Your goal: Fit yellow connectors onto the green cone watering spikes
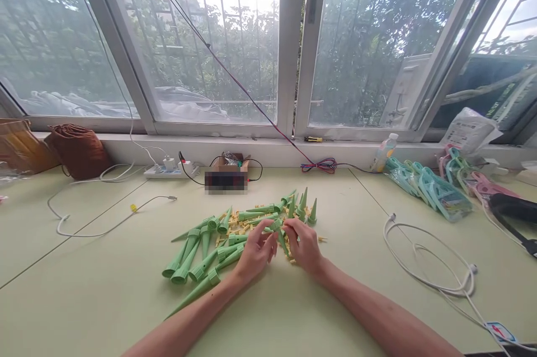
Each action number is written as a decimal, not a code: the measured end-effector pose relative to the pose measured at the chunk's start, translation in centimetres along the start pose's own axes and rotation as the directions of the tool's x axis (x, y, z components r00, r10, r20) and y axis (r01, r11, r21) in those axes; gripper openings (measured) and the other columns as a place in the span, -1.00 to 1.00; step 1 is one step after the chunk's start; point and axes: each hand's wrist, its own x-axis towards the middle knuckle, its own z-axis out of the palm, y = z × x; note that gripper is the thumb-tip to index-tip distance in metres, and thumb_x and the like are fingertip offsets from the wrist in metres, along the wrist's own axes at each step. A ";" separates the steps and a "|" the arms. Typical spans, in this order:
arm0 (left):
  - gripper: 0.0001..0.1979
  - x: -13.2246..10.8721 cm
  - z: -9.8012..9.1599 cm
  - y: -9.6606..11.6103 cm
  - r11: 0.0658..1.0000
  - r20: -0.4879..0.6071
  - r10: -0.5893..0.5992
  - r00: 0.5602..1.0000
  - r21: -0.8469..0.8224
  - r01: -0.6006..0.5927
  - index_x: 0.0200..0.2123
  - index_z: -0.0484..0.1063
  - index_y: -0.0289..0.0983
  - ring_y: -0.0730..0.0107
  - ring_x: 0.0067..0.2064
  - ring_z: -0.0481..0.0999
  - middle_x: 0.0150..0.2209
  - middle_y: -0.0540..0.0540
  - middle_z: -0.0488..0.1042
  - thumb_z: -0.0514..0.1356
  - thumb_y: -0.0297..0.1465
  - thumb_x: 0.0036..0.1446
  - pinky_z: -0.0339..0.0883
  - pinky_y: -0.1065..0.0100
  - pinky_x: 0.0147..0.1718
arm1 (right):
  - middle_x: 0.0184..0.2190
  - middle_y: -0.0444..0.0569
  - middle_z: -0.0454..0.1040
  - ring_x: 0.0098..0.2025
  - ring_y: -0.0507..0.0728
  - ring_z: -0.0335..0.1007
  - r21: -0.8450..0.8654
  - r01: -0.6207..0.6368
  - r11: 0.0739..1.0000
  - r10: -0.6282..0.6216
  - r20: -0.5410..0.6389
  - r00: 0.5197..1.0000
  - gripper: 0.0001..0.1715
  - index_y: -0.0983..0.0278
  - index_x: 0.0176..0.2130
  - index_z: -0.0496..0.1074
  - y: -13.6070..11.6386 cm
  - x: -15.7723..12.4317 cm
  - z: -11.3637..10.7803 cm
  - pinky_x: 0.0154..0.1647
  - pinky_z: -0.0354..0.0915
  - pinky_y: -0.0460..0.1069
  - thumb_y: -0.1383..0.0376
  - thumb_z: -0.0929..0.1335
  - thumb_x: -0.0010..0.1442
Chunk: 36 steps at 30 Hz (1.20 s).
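Note:
Both my hands meet at the middle of the pale green table. My left hand and my right hand are closed together on one green cone-shaped spike, fingers pinching it from each side. Around them lies a pile of several green spikes, some fanned out to the left, some standing upright behind. Small yellow plastic pieces are scattered among the spikes.
A white cable loops at the right. Teal and pink packaged clips lie at the far right. A power strip, a small box with a display, red-blue wires, a bottle and brown bags line the windowsill edge.

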 end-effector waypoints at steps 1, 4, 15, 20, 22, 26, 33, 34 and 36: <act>-0.65 0.0 0.0 0.0 1.000 -0.016 0.001 1.000 0.018 -0.001 -0.12 0.25 -0.23 0.59 -0.68 0.20 -0.65 0.17 0.28 0.16 -0.09 0.25 0.08 0.55 -0.69 | -0.48 -0.09 0.44 -0.50 0.03 0.32 0.000 0.008 1.000 -0.008 0.008 1.000 -0.73 0.25 -0.31 0.37 0.0 -0.1 0.0 -0.46 0.27 -0.12 0.30 0.19 0.41; -0.65 0.0 0.1 -0.1 0.998 -0.064 0.008 0.998 0.055 -0.005 -0.14 0.30 -0.24 0.58 -0.68 0.20 -0.67 0.16 0.28 0.15 -0.08 0.24 0.09 0.55 -0.69 | -0.50 -0.09 0.43 -0.50 0.03 0.32 -0.004 0.035 0.999 -0.035 0.021 0.999 -0.72 0.25 -0.31 0.36 -0.2 -0.3 0.2 -0.47 0.26 -0.11 0.30 0.18 0.42; -0.67 -0.5 0.5 0.3 0.988 -0.160 0.067 0.985 0.145 -0.044 -0.18 0.42 -0.23 0.53 -0.69 0.28 -0.67 0.11 0.30 0.17 -0.08 0.21 0.17 0.50 -0.68 | -0.54 -0.13 0.38 -0.56 0.01 0.27 -0.022 0.017 1.000 -0.016 0.040 0.999 -0.75 0.23 -0.31 0.34 -0.4 -0.4 0.1 -0.54 0.21 -0.12 0.32 0.19 0.41; -0.69 -0.6 0.6 -0.1 0.991 -0.177 0.077 0.981 0.122 -0.056 -0.21 0.44 -0.23 0.55 -0.70 0.29 -0.63 0.09 0.32 0.18 -0.10 0.21 0.18 0.50 -0.71 | -0.53 -0.12 0.39 -0.55 0.02 0.29 -0.031 0.022 0.999 -0.020 0.055 0.998 -0.76 0.22 -0.29 0.34 -0.3 -0.5 0.1 -0.52 0.21 -0.11 0.32 0.18 0.41; -0.71 -0.6 0.5 -0.5 0.988 -0.162 0.098 0.982 0.132 -0.077 -0.22 0.44 -0.23 0.57 -0.70 0.27 -0.62 0.09 0.31 0.16 -0.12 0.24 0.18 0.51 -0.71 | -0.53 -0.12 0.39 -0.54 0.02 0.29 -0.031 0.024 0.999 -0.022 0.061 0.998 -0.75 0.23 -0.30 0.34 -0.4 -0.5 0.1 -0.52 0.21 -0.11 0.33 0.18 0.41; -0.75 -0.7 0.4 -1.2 0.979 -0.140 0.162 0.977 0.148 -0.142 -0.23 0.45 -0.25 0.54 -0.63 0.35 -0.54 0.04 0.33 0.13 -0.18 0.28 0.24 0.52 -0.71 | -0.60 -0.17 0.31 -0.60 0.00 0.21 -0.035 0.007 0.999 -0.005 0.045 0.999 -0.67 0.23 -0.39 0.30 -0.7 -0.4 0.0 -0.55 0.14 -0.12 0.33 0.17 0.41; -0.79 -0.8 0.2 -1.0 0.948 -0.051 0.243 0.969 0.222 -0.226 -0.26 0.41 -0.25 0.49 -0.52 0.45 -0.35 -0.03 0.29 0.06 -0.27 0.33 0.40 0.46 -0.67 | -0.64 -0.22 0.23 -0.65 -0.03 0.10 0.002 -0.061 0.998 0.060 0.051 0.997 -0.66 0.24 -0.41 0.30 -0.9 -0.5 0.2 -0.59 0.09 -0.13 0.31 0.17 0.41; -0.81 -0.8 0.2 -0.9 0.948 -0.057 0.242 0.969 0.228 -0.223 -0.25 0.40 -0.24 0.48 -0.50 0.47 -0.34 -0.04 0.30 0.08 -0.27 0.33 0.41 0.46 -0.66 | -0.64 -0.22 0.24 -0.64 -0.03 0.12 0.013 -0.061 0.998 0.061 0.045 0.997 -0.67 0.24 -0.41 0.30 -0.9 -0.5 0.2 -0.59 0.10 -0.14 0.31 0.17 0.41; -0.86 -0.8 0.4 -0.6 0.951 -0.065 0.231 0.971 0.227 -0.211 -0.17 0.35 -0.21 0.44 -0.48 0.49 -0.36 -0.02 0.34 0.12 -0.28 0.31 0.43 0.45 -0.64 | -0.62 -0.20 0.28 -0.62 -0.03 0.16 0.039 -0.060 0.997 0.059 0.031 0.998 -0.68 0.24 -0.40 0.30 -1.1 -0.3 0.3 -0.57 0.12 -0.15 0.32 0.18 0.41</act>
